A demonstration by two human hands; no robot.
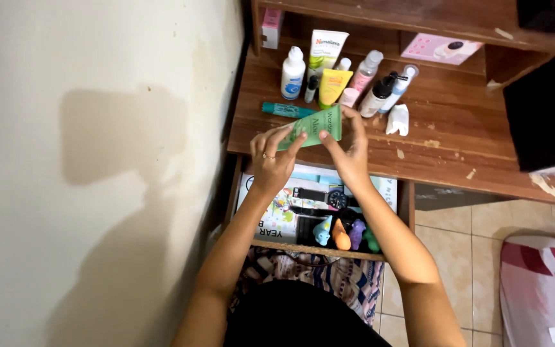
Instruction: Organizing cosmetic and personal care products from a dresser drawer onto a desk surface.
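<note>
The green tube (313,126) is being held flat between both hands, just above the front part of the wooden desk (457,138). The left hand (271,157) is pinching its lower-left end, fingers closed on it, a ring showing on one finger. The right hand (349,151) is gripping the other end, thumb underneath and fingers curling over the top edge. Both hands are holding the tube, so neither is free.

To handle it well, I would judge that a light, even grip at the two ends is best, since a soft tube is likely to buckle or squirt if squeezed in the middle.

Just behind it, a teal pen (287,110) is lying on the desk, and a cluster of bottles and tubes (342,80) is standing near the back. Below the hands, an open drawer (319,222) is showing a wristwatch (329,196) and small coloured figures (345,234).
</note>
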